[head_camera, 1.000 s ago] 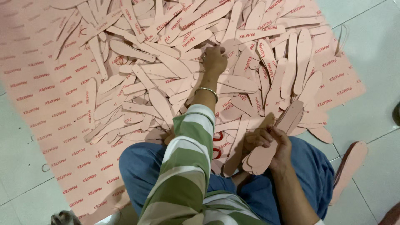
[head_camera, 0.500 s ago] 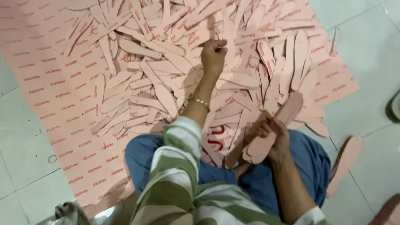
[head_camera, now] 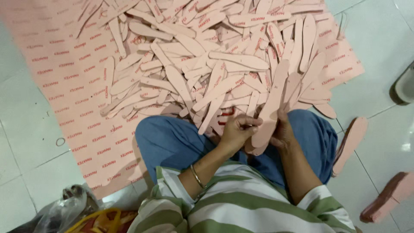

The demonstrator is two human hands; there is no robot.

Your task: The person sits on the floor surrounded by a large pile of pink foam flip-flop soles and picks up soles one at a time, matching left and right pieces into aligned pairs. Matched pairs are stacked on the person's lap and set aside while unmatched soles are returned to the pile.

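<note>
- Left hand (head_camera: 239, 131) curled over the lower end of a stack of pink insoles (head_camera: 269, 114), fingers closed on its near edge; a thin bangle (head_camera: 197, 176) sits on that wrist.
- Right hand (head_camera: 282, 131) grips the same stack from the other side, thumb along its edge. The stack stands tilted, its upper end leaning away over the pile.
- The stack sits above the lap, between the knees in blue trousers (head_camera: 172, 142).
- Pile of loose insoles (head_camera: 207, 64) covers most of a pink printed sheet (head_camera: 64, 77) spread on the white tiled floor (head_camera: 26, 133); pieces overlap in all directions.
- Open room: the left part of the sheet is bare; bare tile lies on the left and on the right past the sheet's edge.
- One insole (head_camera: 350, 144) lies on the tile just beside the right knee; a short pink stack (head_camera: 390, 196) lies well apart at lower right.
- Sheet and pile are cut off at the top edge.
- Count of insoles in the held stack: cannot tell.
- Clear plastic bag (head_camera: 64, 211) at lower left, partly cut off; contents unclear.
</note>
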